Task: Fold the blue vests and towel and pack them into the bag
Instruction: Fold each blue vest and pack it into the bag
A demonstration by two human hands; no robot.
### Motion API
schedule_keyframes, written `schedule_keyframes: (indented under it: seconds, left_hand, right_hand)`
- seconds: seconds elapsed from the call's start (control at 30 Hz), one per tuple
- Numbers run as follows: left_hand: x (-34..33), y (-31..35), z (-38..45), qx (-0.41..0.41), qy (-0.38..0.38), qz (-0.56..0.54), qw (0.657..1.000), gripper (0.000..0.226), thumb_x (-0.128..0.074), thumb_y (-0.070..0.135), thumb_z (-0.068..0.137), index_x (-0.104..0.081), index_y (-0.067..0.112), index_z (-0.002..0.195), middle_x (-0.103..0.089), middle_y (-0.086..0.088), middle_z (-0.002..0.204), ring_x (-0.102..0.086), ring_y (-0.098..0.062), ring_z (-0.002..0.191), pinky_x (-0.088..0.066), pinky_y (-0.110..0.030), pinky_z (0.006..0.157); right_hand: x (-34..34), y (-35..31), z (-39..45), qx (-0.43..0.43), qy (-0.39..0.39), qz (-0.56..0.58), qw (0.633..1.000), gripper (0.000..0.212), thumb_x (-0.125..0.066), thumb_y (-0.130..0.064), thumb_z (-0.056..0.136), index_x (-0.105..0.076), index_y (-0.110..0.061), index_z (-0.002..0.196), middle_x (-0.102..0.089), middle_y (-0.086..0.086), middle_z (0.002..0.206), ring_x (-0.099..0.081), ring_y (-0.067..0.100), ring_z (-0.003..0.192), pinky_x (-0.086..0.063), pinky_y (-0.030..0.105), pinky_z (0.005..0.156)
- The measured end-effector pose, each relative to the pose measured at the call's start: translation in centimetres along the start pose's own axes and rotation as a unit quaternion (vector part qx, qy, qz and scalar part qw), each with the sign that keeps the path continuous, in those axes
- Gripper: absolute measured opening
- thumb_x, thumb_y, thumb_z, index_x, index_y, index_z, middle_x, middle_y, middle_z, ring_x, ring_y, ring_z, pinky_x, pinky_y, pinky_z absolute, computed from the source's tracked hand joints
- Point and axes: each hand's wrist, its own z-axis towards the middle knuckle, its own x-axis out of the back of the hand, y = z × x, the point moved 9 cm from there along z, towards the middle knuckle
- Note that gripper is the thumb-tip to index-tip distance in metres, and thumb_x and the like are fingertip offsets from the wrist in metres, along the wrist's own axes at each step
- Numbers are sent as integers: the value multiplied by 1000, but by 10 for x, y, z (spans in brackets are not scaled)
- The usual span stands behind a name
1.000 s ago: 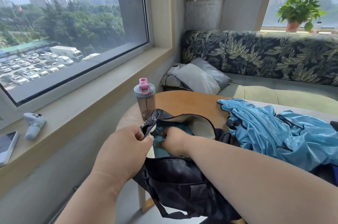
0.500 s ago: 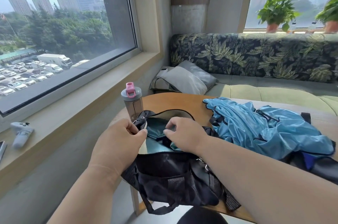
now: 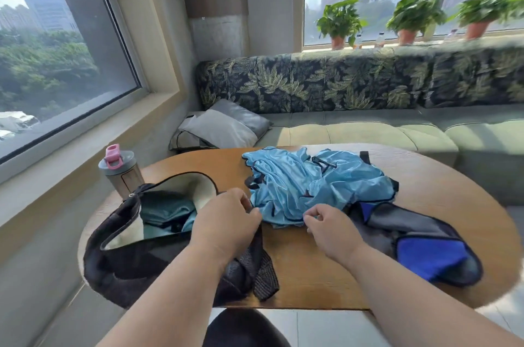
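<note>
Head view: I see a wooden table [image 3: 312, 267] carrying everything.
Bag: the black bag [image 3: 147, 256] lies on the table's left end, mouth unzipped; teal-blue folded cloth [image 3: 167, 212] sits inside it.
Vests: a crumpled heap of blue vests [image 3: 312, 182] lies mid-table, just right of the bag.
Left hand: my left hand [image 3: 226, 222] is at the bag's right end, fingers curled; whether they grip the vests' hem I cannot tell.
Right hand: my right hand [image 3: 330, 226] has its fingers [image 3: 313, 215] curled, pinching the heap's near edge.
Bottle: a pink-capped bottle [image 3: 120, 171] stands behind the bag.
</note>
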Motion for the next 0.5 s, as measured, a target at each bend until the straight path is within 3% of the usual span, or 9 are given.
schedule_keyframes:
  seconds: [0.17,0.3,0.4,0.5]
  left_hand:
    - [-70,26,19,-16,-85,11,996,11,-63,42,89,-59,31,91,-67,11,90,-63,-16,90,-47,-32,74]
    - [-105,29,35,-25,-116,15,993,13,-63,38,89,-63,31,99,-70,6,100,-65,-20,95,-54,-35,82]
    - [-131,37,49,-44,-141,-19,989,42,-73,46,88,-67,35,127,-58,-2,139,-59,-24,125,-49,-34,104]
    - [-163,41,57,-34,-209,-50,976,77,-76,69,81,-52,43,150,-34,-9,162,-35,-28,151,-32,-42,124]
  right_hand:
    - [17,46,10,-33,7,50,998,12,-57,-38,96,-67,-34,91,-74,-6,85,-65,17,70,-53,37,67]
    - [11,79,18,-58,-6,46,997,10,-61,-40,94,-64,-35,102,-73,-10,95,-69,13,89,-58,38,86]
    - [8,94,20,-56,-1,28,998,15,-61,-42,92,-63,-39,106,-74,-11,89,-71,9,81,-58,38,85]
    - [9,96,25,-54,-3,45,998,13,-62,-44,90,-64,-40,102,-75,-11,84,-72,10,71,-60,41,81]
